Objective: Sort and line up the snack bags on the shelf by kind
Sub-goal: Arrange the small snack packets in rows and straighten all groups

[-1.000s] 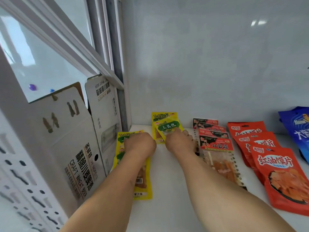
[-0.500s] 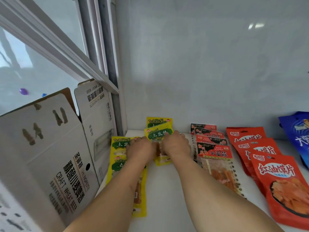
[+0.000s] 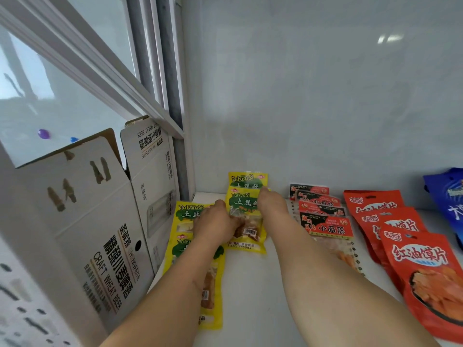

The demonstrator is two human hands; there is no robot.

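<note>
Both hands hold one glossy yellow bag point(image 3: 246, 219) at the shelf's point(image 3: 255, 284) back-left: left hand point(image 3: 215, 225) curled on its left edge, right hand point(image 3: 271, 204) gripping its top-right corner. More flat yellow bags point(image 3: 198, 251) lie under the left forearm, beside a cardboard box point(image 3: 100, 234). Red bags point(image 3: 400, 236) overlap in rows w/ black-red ones point(image 3: 323, 216).

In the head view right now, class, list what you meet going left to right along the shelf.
White printed cardboard beer box → yellow potato-strip snack bags, held by both hands → black-and-red gluten snack packs → red-orange chip pouches → blue foil bag.
</note>
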